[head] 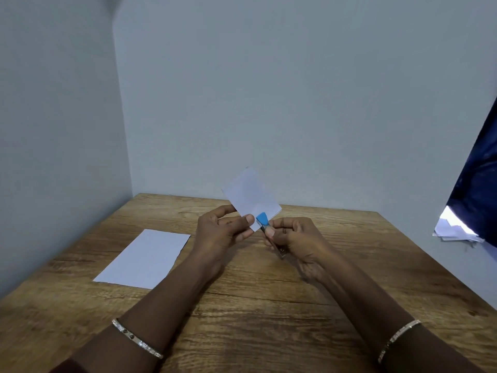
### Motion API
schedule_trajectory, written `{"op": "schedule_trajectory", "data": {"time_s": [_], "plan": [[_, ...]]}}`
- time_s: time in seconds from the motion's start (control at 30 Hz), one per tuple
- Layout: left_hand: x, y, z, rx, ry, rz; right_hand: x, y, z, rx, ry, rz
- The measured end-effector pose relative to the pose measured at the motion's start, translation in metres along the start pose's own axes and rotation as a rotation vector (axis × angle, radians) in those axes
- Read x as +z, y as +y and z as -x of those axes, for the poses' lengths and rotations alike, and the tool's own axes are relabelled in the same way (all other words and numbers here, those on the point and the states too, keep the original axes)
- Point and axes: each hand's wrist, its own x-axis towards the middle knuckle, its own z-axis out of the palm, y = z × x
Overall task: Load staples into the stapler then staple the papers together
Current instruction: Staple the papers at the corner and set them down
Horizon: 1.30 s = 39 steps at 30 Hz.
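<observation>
Our two hands held a small stack of papers and a blue stapler together above the table.

Our left hand [224, 230] pinched the papers [251, 196] near their lower corner, thumb on the near face and fingers curled behind, so the sheets stood tilted up toward 12 o'clock of the hands. Our right hand [293, 238] was clenched around the stapler [266, 227], thumb pressed on its top; its blue nose sat over the papers' bottom corner, at 9 o'clock of that hand, while the metal tail stuck out toward 6 o'clock below the fingers. We could not tell whether the stapler was fully pressed shut. A separate white sheet [145, 258] lay flat on the wooden table [269, 305], at 8 o'clock of the left hand and well apart from it. A bracelet [137, 339] circled each wrist.
</observation>
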Motion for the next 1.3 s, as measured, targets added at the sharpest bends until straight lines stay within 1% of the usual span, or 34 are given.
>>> {"op": "schedule_trajectory", "data": {"time_s": [0.17, 0.23, 0.37, 0.43, 0.5, 0.6, 0.7, 0.77, 0.83, 0.97, 1.07, 1.2, 1.3], "plan": [[-0.001, -0.001, -0.001, -0.03, 0.002, 0.001, 0.006, 0.002, -0.003, 0.008, 0.077, 0.007], [-0.001, -0.001, -0.001, -0.034, 0.008, 0.006, 0.006, 0.003, -0.005, 0.01, 0.078, 0.009], [-0.001, -0.003, -0.003, -0.024, -0.005, -0.031, 0.0, 0.005, -0.003, 0.025, -0.061, -0.007], [-0.001, -0.004, -0.003, -0.012, 0.009, -0.062, -0.002, 0.005, -0.002, 0.042, -0.094, -0.031], [-0.002, -0.005, -0.004, -0.006, 0.045, -0.071, -0.003, 0.001, -0.002, 0.066, -0.101, -0.118], [-0.001, -0.004, -0.005, -0.019, 0.07, -0.029, -0.005, -0.005, -0.004, 0.101, -0.053, -0.27], [0.0, -0.005, -0.005, -0.015, 0.048, -0.057, -0.007, -0.008, -0.005, 0.168, 0.035, -0.326], [0.0, -0.006, -0.004, -0.007, 0.027, -0.077, -0.008, -0.009, -0.005, 0.191, 0.054, -0.309], [0.0, -0.006, -0.004, 0.0, 0.013, -0.082, -0.008, -0.009, -0.005, 0.194, 0.037, -0.272], [0.001, -0.004, -0.002, 0.001, -0.003, -0.049, -0.006, -0.007, -0.004, 0.181, -0.061, -0.183], [-0.001, -0.004, -0.003, -0.003, -0.007, -0.077, -0.006, -0.004, -0.003, 0.156, -0.114, -0.106], [-0.004, -0.004, -0.005, 0.007, 0.029, -0.138, -0.004, -0.002, -0.004, 0.113, -0.134, -0.039], [-0.005, -0.005, -0.005, 0.021, 0.021, -0.158, 0.0, -0.002, -0.003, 0.058, -0.144, -0.001]]}}
